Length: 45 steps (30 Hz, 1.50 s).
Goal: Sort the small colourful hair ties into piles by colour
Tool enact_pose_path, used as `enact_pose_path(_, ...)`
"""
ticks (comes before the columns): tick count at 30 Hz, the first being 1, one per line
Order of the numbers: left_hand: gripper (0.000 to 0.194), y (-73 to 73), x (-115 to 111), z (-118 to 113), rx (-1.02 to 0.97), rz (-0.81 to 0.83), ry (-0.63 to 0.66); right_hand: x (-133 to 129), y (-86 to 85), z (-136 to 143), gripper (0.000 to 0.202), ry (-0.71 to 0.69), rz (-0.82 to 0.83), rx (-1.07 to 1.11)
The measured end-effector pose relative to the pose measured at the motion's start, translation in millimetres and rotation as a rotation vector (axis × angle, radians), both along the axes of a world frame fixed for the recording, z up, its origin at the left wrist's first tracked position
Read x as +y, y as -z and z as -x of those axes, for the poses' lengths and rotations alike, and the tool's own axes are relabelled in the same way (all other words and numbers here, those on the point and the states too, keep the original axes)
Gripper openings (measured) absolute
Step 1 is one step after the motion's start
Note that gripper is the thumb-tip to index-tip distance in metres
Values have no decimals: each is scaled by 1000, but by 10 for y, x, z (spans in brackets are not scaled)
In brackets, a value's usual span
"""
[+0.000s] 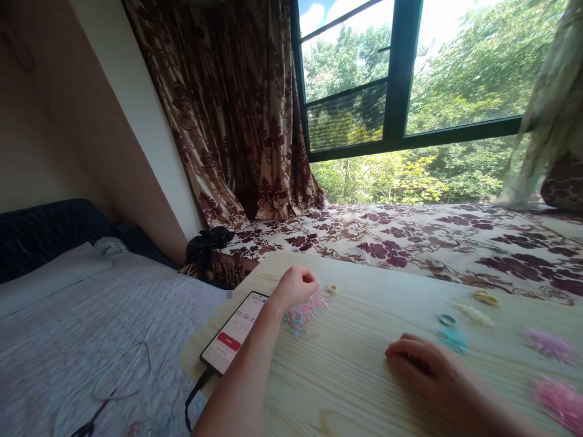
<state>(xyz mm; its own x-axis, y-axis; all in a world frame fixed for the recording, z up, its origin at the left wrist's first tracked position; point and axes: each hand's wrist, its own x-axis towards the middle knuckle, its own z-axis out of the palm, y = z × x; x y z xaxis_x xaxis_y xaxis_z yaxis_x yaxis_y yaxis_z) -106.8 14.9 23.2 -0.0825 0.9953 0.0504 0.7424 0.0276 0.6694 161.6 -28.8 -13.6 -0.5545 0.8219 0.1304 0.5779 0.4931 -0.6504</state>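
Observation:
My left hand (296, 286) is closed, fingertips pinched together over a mixed pile of thin pink, white and teal pieces (300, 318). Whatever those fingertips hold, if anything, is hidden. My right hand (421, 361) hovers at or rests on the wooden tabletop (350, 364), its fingers curled and thumb drawn in; I cannot make out anything between them. Just beyond it lie a small teal pile (452, 340) and a teal ring (447, 320). A small yellowish ring (333, 289) sits to the right of the mixed pile.
A phone (234, 334) showing a running timer lies under my left forearm, cable attached. On the right are a cream pile (472, 312), yellow rings (486, 297), a lilac pile (550, 345) and a pink pile (562, 400). A bed (113, 328) adjoins the left side.

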Motion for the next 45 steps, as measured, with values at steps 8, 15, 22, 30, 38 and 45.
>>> enact_pose_path(8, 14, 145, -38, -425, -293, 136, 182, 5, 90, 22, 27, 159, 0, 150)
enact_pose_path(15, 15, 186, -213, -804, -543, 190, 364, -18, 62, 123, 34, 309, 81, 372)
enact_pose_path(22, 17, 183, -297, -916, -523, 169, 400, -24, 6, 139, 34, 372, 134, 393)
enact_pose_path(30, 25, 163, -331, -939, -542, 157, 395, -22, -27, 151, 35, 370, 206, 415)
enact_pose_path(38, 27, 198, -325, -948, -497, 159, 432, 2, 18, 73, 35, 386, 338, 495)
enact_pose_path(45, 29, 210, -321, -946, -543, 181, 425, -18, -26, 111, 39, 426, 349, 564)
